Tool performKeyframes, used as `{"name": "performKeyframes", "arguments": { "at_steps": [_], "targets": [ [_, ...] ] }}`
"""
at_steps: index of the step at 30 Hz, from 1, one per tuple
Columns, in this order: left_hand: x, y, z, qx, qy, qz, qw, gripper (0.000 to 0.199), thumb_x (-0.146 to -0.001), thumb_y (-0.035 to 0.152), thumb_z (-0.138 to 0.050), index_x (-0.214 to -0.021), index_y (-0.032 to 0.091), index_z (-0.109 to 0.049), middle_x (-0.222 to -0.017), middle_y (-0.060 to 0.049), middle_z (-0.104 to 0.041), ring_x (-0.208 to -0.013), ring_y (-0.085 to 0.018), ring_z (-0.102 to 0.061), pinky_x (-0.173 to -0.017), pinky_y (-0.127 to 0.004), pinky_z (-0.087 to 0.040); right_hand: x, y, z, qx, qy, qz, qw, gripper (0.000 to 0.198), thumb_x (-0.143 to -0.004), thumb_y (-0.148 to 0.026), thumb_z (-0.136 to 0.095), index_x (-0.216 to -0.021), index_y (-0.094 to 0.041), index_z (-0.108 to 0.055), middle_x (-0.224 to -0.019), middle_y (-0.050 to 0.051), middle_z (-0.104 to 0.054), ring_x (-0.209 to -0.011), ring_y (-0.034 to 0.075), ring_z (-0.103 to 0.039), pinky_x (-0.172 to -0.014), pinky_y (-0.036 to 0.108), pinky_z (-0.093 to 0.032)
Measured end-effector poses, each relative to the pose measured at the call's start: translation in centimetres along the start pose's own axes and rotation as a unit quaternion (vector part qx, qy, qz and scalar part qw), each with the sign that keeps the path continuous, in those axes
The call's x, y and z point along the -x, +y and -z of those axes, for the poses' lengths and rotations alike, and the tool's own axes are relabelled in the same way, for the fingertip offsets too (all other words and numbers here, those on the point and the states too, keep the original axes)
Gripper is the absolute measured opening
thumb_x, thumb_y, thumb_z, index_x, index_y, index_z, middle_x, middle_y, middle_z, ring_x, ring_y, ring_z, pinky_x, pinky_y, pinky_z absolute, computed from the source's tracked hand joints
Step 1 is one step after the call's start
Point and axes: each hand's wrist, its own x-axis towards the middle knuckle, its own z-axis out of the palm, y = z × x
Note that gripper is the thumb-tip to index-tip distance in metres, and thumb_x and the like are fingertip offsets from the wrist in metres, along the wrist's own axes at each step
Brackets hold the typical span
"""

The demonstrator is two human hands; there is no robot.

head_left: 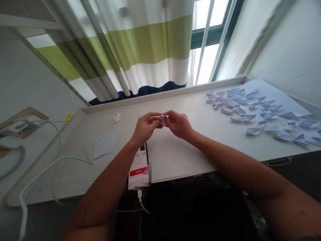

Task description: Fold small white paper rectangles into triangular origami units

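Observation:
A small folded piece of white paper (163, 120) is pinched between my two hands above the middle of the white desk. My left hand (146, 126) grips its left side with thumb and fingers. On the other side, my right hand (179, 123) holds it the same way. The fingers cover most of the paper, so its full shape is hidden. Many folded white paper boats (240, 100) lie spread over the right part of the desk. A small stack of white paper sheets (104, 145) rests to the left of my left forearm.
Beneath my left wrist lies a lit phone (137, 171) with a charging cable (140, 197) at the desk's front edge. Crumpled paper (116, 118) sits at the back left. White cables (55, 160) cross the left side. A curtain (150, 43) hangs behind the raised desk edge (160, 96).

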Motion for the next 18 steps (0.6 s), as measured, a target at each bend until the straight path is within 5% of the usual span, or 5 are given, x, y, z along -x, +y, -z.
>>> {"name": "performKeyframes", "arguments": {
  "at_steps": [5, 9, 18],
  "targets": [
    [0.1, -0.2, -0.3, -0.019, 0.009, -0.018, 1.0, 0.045, -0.081, 0.047, -0.094, -0.113, 0.016, -0.083, -0.086, -0.008, -0.085, -0.081, -0.024, -0.083, -0.08, -0.038, -0.068, 0.0, -0.1, -0.2, -0.034, 0.015, 0.003, 0.999, 0.02, -0.106, -0.037, -0.06, -0.106, -0.023, -0.074, -0.08, 0.003, -0.082, -0.072, 0.02, -0.079, -0.07, 0.032, -0.061],
    [0.3, 0.1, -0.4, 0.02, 0.036, -0.03, 0.999, 0.033, -0.081, 0.039, -0.093, -0.105, 0.017, -0.086, -0.087, -0.007, -0.085, -0.079, -0.023, -0.083, -0.083, -0.041, -0.069, 0.1, -0.7, -0.1, -0.187, 0.03, -0.02, 0.982, 0.024, -0.105, -0.045, -0.062, -0.106, -0.024, -0.074, -0.085, 0.002, -0.083, -0.077, 0.02, -0.081, -0.073, 0.035, -0.068],
    [0.3, 0.6, 0.0, 0.054, 0.014, 0.0, 0.998, 0.028, -0.077, 0.036, -0.095, -0.091, 0.015, -0.082, -0.092, -0.007, -0.084, -0.089, -0.023, -0.082, -0.096, -0.044, -0.066, -0.4, -0.8, -0.2, -0.319, 0.013, -0.091, 0.943, 0.044, -0.088, -0.062, -0.084, -0.098, -0.021, -0.071, -0.082, 0.002, -0.077, -0.074, 0.02, -0.079, -0.071, 0.037, -0.07]
  ]
}}
